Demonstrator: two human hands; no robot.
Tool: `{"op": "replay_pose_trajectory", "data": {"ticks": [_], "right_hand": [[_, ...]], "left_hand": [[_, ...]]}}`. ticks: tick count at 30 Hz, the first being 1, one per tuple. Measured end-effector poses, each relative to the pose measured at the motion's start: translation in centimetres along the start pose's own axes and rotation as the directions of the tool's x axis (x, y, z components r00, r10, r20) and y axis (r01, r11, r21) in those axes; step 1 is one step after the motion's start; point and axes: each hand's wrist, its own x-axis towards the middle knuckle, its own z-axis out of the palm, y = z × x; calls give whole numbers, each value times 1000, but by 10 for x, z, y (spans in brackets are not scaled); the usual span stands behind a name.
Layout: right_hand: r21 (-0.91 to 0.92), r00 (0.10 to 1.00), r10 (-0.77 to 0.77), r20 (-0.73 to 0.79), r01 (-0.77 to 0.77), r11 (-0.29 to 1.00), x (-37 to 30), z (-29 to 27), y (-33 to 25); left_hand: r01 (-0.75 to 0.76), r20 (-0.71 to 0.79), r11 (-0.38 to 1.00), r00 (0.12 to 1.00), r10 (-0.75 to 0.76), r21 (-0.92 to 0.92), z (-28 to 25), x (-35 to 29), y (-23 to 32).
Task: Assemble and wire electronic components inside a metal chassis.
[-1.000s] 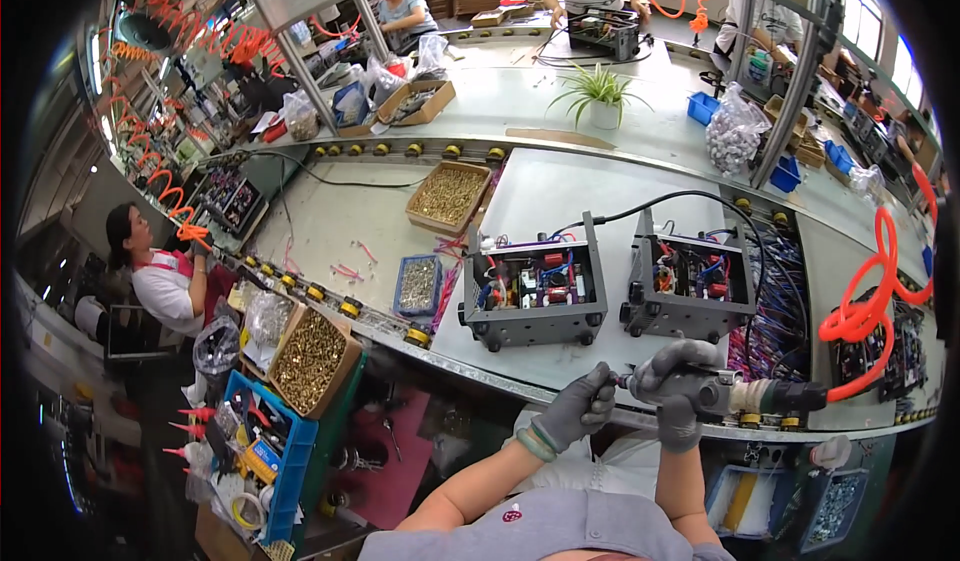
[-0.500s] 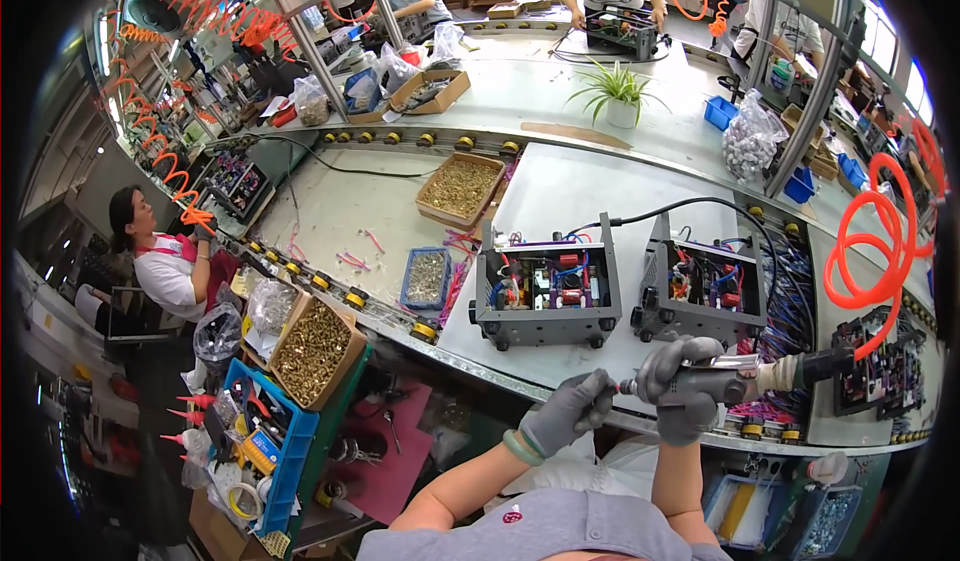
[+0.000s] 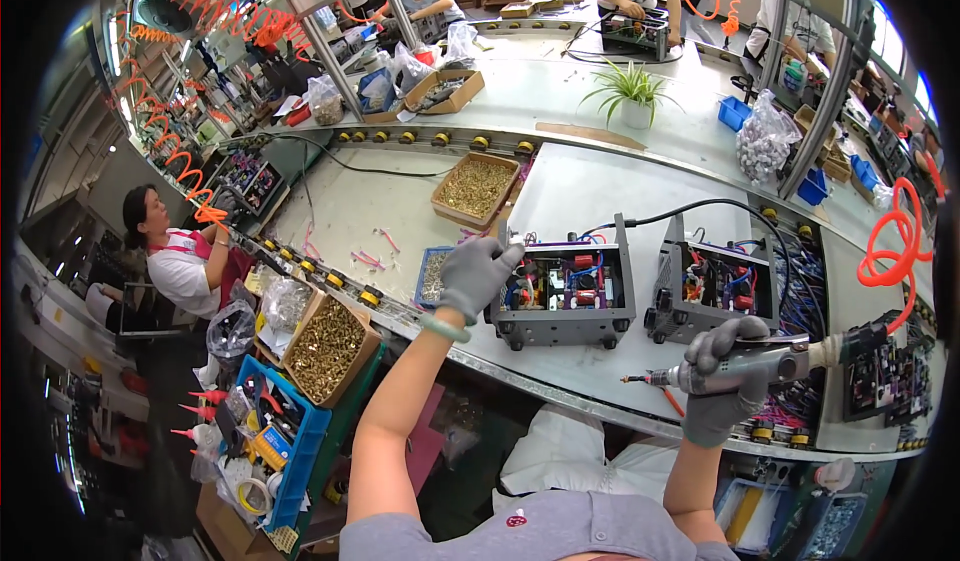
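My left hand (image 3: 476,277), in a grey glove, is at the left side of an open dark metal case (image 3: 565,327). Its bent fingers close on the case's upper left edge; part of the grip is hidden. Inside the case are circuit parts, red blocks and coloured wires. My gloved right hand (image 3: 724,386) is wrapped round a grey air screwdriver (image 3: 782,366), held level in front of a second open metal case (image 3: 716,322). The driver's tip points left and touches nothing. An orange coiled air hose (image 3: 888,253) runs from its rear end.
Left of the cases are a blue tray of small parts (image 3: 431,279) and a box of brass-coloured screws (image 3: 474,187). A carton of screws (image 3: 330,351) and a blue crate (image 3: 303,461) stand lower left. A black cable (image 3: 705,204) arches behind the cases. Co-workers are at other benches.
My left hand has left the screwdriver's tip and moved left and up to the near case. My right hand has carried the screwdriver slightly right. The view has shifted a little.
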Motion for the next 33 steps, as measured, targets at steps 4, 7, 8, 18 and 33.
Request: {"op": "replay_pose_trajectory", "data": {"ticks": [4,7,8,18,33], "right_hand": [[-32,999,13,33,-12,999,-7,-7,1],[-37,998,48,35,-47,998,-8,-10,-3],[-37,999,45,30,-44,998,-8,-11,-4],[-29,991,131,-6,-131,991,-8,-16,2],[-95,978,200,-61,-205,974,1,-35,-3]], "left_hand": [[21,187,965,980,-72,263,3,8,35],[52,143,995,988,-63,85,12,12,19],[52,132,998,990,-49,-18,14,11,15],[106,518,844,827,219,-526,17,40,7],[-431,412,901,812,413,-54,-4,-5,-13]]}}
